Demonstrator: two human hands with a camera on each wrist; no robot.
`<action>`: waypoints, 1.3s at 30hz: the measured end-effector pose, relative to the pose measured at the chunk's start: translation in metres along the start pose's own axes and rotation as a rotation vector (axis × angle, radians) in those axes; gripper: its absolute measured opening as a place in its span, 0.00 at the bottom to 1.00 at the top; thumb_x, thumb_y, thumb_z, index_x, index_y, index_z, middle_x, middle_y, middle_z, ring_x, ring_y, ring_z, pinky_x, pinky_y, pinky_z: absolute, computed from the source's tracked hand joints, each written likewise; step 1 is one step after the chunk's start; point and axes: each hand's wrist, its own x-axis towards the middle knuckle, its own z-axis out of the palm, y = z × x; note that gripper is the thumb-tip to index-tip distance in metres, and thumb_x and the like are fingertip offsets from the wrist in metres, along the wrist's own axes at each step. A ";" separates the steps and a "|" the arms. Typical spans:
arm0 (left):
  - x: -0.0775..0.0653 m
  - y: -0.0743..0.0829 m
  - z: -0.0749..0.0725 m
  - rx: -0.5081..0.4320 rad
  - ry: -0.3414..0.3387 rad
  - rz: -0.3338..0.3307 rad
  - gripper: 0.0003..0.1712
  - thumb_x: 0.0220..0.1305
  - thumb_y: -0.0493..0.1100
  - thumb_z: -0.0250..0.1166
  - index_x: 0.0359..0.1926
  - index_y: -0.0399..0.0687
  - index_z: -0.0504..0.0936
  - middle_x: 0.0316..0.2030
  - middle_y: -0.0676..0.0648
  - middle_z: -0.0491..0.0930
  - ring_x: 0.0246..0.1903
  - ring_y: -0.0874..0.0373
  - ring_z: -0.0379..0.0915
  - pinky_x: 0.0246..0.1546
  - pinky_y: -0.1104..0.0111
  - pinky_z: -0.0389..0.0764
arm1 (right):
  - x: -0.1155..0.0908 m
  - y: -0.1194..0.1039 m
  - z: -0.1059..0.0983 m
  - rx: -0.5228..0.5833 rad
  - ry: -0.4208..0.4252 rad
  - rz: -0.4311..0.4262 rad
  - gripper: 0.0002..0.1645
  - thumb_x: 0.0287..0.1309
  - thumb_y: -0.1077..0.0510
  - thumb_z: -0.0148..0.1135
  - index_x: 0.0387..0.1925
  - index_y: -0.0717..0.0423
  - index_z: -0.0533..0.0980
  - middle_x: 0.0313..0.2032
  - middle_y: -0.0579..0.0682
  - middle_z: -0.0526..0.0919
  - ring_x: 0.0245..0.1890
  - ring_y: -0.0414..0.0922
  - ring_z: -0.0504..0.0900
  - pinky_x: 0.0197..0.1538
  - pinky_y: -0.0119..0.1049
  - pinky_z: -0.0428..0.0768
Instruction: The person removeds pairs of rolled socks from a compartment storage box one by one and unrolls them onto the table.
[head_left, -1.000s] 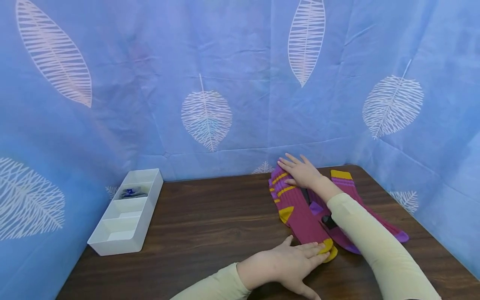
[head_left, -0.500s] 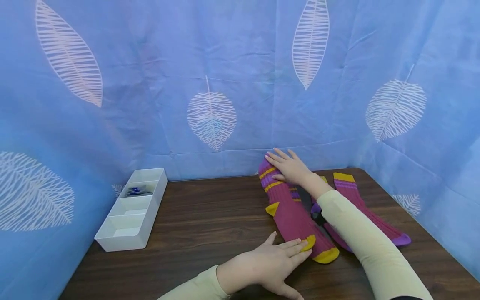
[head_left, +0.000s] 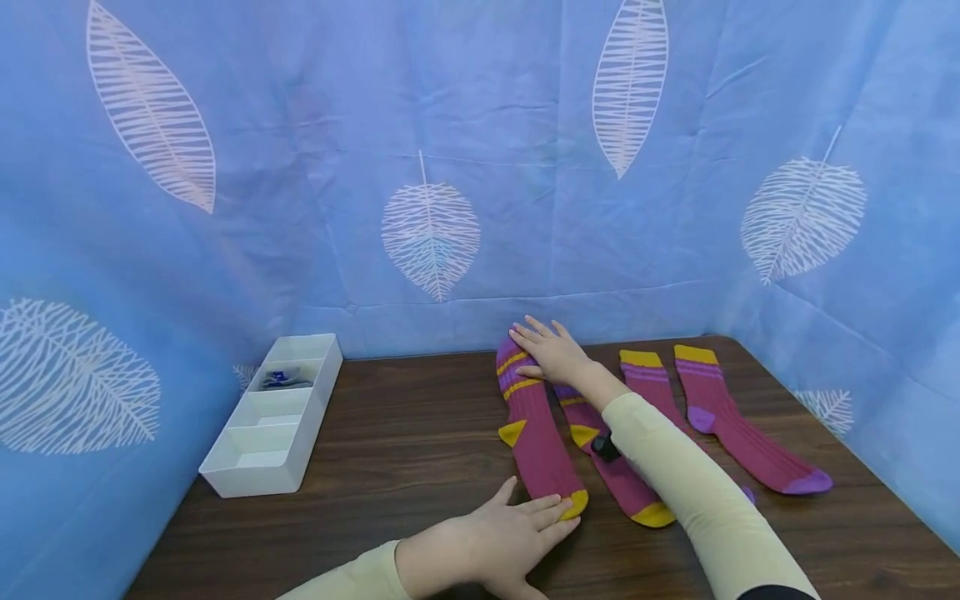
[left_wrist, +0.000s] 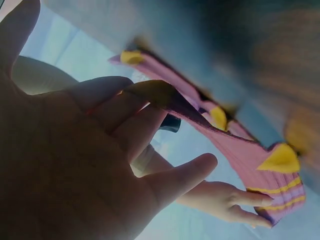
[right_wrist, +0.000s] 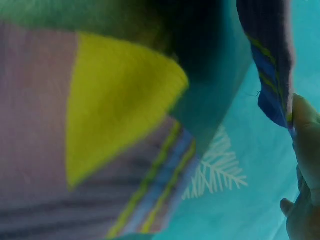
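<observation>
The left grip [head_left: 487, 533] is spread out, palm down, its thumb held apart, its fingertips touching the yellow toe of the leftmost maroon sock [head_left: 543, 450]; the right grip [head_left: 558, 358] rests on the far end of that same sock, fingers straight and splayed over the purple and yellow stripes of the cuff; the sock runs lengthwise between the two, its yellow heel [head_left: 513, 432] jutting out to the left.

Just to the right of both grips, partly under the right forearm, lies a second sock [head_left: 624, 486] with a yellow heel and toe, its cuff partly covered by the right grip; farther right of that grip is a third sock [head_left: 648, 387] with a yellow cuff, much of its foot hidden by the pale yellow sleeve [head_left: 690, 492]; farthest right of the grips lies a fourth sock [head_left: 750, 442], yellow at the cuff, purple at heel and toe.

The worktop [head_left: 405, 433] below the grips is dark wood; well to their left stands a white tray [head_left: 251, 482] with four compartments, a packet [head_left: 285, 377] with something blue in the second from the far end; beyond the grips hangs a blue cloth [head_left: 495, 242] with white leaf prints.
</observation>
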 end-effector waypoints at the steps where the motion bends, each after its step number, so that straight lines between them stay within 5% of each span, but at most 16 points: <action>1: 0.000 0.000 0.002 -0.009 -0.013 -0.003 0.52 0.58 0.76 0.54 0.77 0.67 0.45 0.77 0.62 0.42 0.76 0.69 0.37 0.71 0.46 0.58 | 0.000 -0.001 0.003 0.006 -0.020 0.004 0.44 0.66 0.38 0.54 0.75 0.53 0.55 0.75 0.54 0.56 0.77 0.55 0.48 0.73 0.62 0.51; 15: 0.022 0.006 0.012 -0.018 -0.074 0.019 0.49 0.58 0.74 0.56 0.76 0.71 0.48 0.75 0.65 0.47 0.75 0.66 0.44 0.69 0.54 0.63 | -0.002 -0.001 0.025 0.047 -0.289 0.066 0.43 0.67 0.35 0.50 0.75 0.51 0.55 0.75 0.53 0.55 0.77 0.57 0.45 0.72 0.65 0.49; 25: 0.026 0.002 0.012 -0.110 -0.130 0.068 0.46 0.62 0.71 0.55 0.73 0.85 0.36 0.76 0.67 0.37 0.76 0.66 0.38 0.71 0.54 0.60 | -0.004 0.008 0.034 0.057 -0.398 0.103 0.43 0.68 0.31 0.43 0.76 0.45 0.51 0.77 0.52 0.51 0.78 0.56 0.40 0.73 0.63 0.47; 32: 0.013 -0.010 0.009 -0.084 -0.061 0.122 0.45 0.63 0.71 0.53 0.73 0.84 0.37 0.76 0.67 0.39 0.76 0.65 0.41 0.71 0.51 0.59 | -0.005 0.014 0.027 0.102 -0.350 0.095 0.43 0.67 0.32 0.46 0.76 0.45 0.53 0.77 0.55 0.50 0.77 0.60 0.42 0.73 0.64 0.49; 39: -0.022 -0.023 0.005 0.027 0.063 0.148 0.43 0.65 0.70 0.53 0.75 0.76 0.45 0.76 0.61 0.51 0.74 0.62 0.50 0.66 0.49 0.66 | -0.009 0.011 0.009 0.092 -0.209 0.027 0.40 0.67 0.36 0.51 0.73 0.50 0.60 0.74 0.59 0.58 0.75 0.61 0.51 0.71 0.63 0.55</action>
